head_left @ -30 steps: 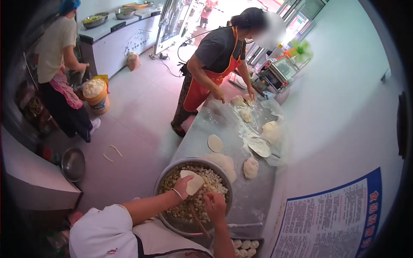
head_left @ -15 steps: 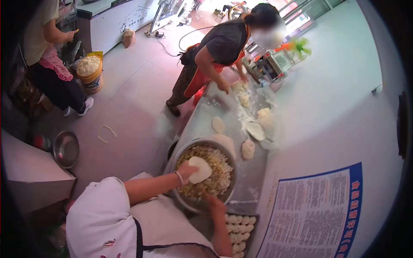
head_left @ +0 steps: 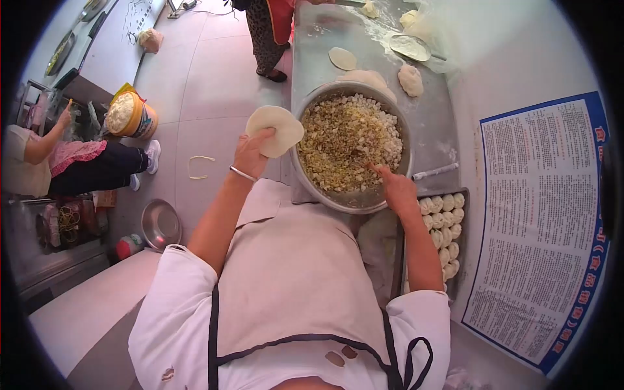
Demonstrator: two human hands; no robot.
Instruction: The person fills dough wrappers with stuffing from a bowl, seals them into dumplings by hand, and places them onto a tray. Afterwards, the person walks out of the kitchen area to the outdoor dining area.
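Observation:
My left hand [head_left: 252,155] grips a round, flat dough wrapper [head_left: 281,125], thumb on top, just left of the large metal bowl [head_left: 408,153]. Chopped filling [head_left: 331,146] fills this bowl, yellowish brown at the left and paler at the upper right. Over the bowl's lower right rim, my right hand [head_left: 398,187] reaches in with closed fingers at the filling. A thin brownish tip shows at those fingers; I cannot make out whether it is a tool or a fingertip. Several pleated buns [head_left: 447,221] sit in rows in a tray [head_left: 400,260] beneath my right forearm.
Beyond the bowl, the metal table [head_left: 318,45] carries a dough round [head_left: 342,58], a dough lump [head_left: 410,80] and a floury scoop [head_left: 409,47]. A rolling pin [head_left: 435,171] lies at the right near the wall. One person [head_left: 266,39] stands ahead, another [head_left: 71,159] at the left.
The view has swung and tilted down. My left hand, holding the wrapper, has moved from over the filling to left of the bowl. My right hand stays at the bowl's near right side.

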